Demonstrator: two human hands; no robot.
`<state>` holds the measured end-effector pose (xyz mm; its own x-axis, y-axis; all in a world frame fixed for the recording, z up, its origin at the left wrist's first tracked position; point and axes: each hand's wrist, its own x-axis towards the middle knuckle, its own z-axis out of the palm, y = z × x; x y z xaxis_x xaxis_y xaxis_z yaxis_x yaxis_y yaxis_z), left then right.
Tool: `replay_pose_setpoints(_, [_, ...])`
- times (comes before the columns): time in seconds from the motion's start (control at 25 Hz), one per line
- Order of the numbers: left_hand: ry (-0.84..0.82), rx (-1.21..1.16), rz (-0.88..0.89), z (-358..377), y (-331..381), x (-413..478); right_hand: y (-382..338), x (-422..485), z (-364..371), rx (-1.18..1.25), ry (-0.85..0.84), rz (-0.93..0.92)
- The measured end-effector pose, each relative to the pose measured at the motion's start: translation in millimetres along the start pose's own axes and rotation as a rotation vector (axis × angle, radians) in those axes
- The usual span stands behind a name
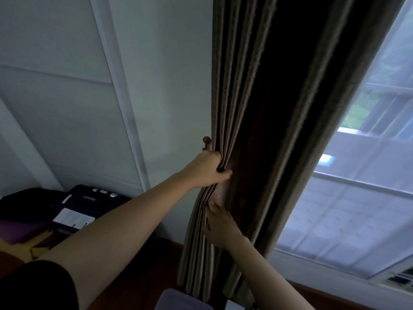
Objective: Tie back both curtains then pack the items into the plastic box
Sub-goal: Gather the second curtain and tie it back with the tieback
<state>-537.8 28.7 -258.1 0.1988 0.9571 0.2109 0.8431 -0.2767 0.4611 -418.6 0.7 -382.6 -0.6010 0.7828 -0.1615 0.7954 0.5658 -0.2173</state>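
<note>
One dark curtain is seen, gathered into long folds running top to bottom between wall and window. Its left folds are clenched by the left hand beside one wooden holdback knob. Just below, the folds are touched by the right hand, whose grip cannot be told.

The curtain runs off the frame's top edge. Its folds hide the left hand fingertips and part of the wooden hook. Lower-left clutter is too dim to identify.
</note>
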Motion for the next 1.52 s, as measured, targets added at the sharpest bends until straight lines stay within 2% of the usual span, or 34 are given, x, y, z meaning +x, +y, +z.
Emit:
replay_pose_setpoints(0.04, [0.029, 0.033, 0.011, 0.9, 0.6, -0.1, 2.9, -5.6, -5.8, -0.013, 0.117, -0.027])
replay_pose_setpoints(0.12, [0.049, 0.037, 0.018, -1.7, -2.8, -1.1, 8.9, -17.3, -21.1, 0.043, 0.702, 0.018])
replay_pose_setpoints(0.2, [0.035, -0.008, 0.019, -6.2, -9.7, -3.4, 15.7, -23.8, -46.3, 0.282, 1.244, 0.131])
replay_pose_setpoints(0.24, [0.028, -0.030, 0.015, -7.5, -13.2, -4.5, 18.1, -23.6, -63.0, 0.391, 1.344, 0.163])
replay_pose_setpoints(0.32, [0.015, -0.035, -0.002, -9.5, -17.3, -5.9, 24.3, -14.2, -91.8, 0.545, 1.295, 0.228])
replay_pose_setpoints(0.4, [0.003, -0.032, -0.004, -9.5, -19.0, -6.9, 30.1, 0.6, -109.9, 0.653, 1.212, 0.366])
replay_pose_setpoints(0.52, [0.000, -0.040, 0.025, -10.3, -21.2, -9.1, 41.1, 12.4, -112.7, 0.573, 1.145, 0.542])
replay_pose_setpoints(0.6, [0.002, -0.056, 0.017, -9.2, -24.5, -8.6, 39.9, 14.4, -107.0, 0.610, 1.161, 0.493])
replay_pose_setpoints(0.72, [0.022, -0.076, -0.012, -6.8, -25.0, -6.5, 26.3, 13.5, -87.2, 0.683, 1.064, 0.438])
replay_pose_setpoints(0.88, [0.026, -0.073, -0.026, -4.6, -23.5, -1.1, 10.6, 13.6, -25.6, 0.476, 0.761, 0.312])
replay_pose_setpoints(1.0, [0.034, -0.141, 0.029, 0.6, -23.9, -3.7, 3.4, 17.4, -4.2, 0.432, 0.540, 0.308])
replay_pose_setpoints(1.24, [0.438, -0.642, -0.028, 29.5, -20.9, -21.4, -3.4, 21.1, 4.5, 0.471, 0.505, 0.270])
replay_pose_setpoints(1.28, [0.415, -0.739, -0.096, 28.0, -18.1, -19.2, -3.3, 19.8, 5.0, 0.464, 0.497, 0.268])
replay_pose_setpoints(1.36, [0.242, -0.792, -0.231, 16.5, -17.5, -12.5, -4.7, 17.7, 3.8, 0.468, 0.471, 0.243])
replay_pose_setpoints(1.44, [0.038, -0.629, -0.226, 2.7, -20.5, -5.2, -7.4, 17.8, 4.7, 0.482, 0.430, 0.219])
replay_pose_setpoints(1.52, [-0.056, -0.412, -0.116, -5.8, -15.4, -1.7, -10.0, 19.4, 3.5, 0.475, 0.356, 0.216])
